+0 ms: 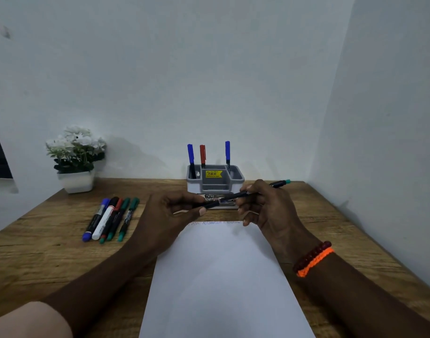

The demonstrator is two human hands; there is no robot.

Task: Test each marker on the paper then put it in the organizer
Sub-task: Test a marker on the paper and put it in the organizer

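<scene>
two hands pinch one marker (243,194) above the paper's (223,276) far edge.
left grip (177,211) clamps its cap end, right grip (262,206) its barrel; bare tabletop (331,215) rightward.

1. Our right wrist carries a dark red beaded bracelet (311,255).
2. Beside it we wear a bright orange braided cord band (315,262).
3. Both our forearms are bare, without sleeves.

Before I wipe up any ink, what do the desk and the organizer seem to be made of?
Desk: looks like wood or wood-look laminate, matte, with brown grain streaks; which one is unclear. Organizer: likely moulded plastic, smooth grey with a white base, rounded corners and a yellow price sticker.
</scene>
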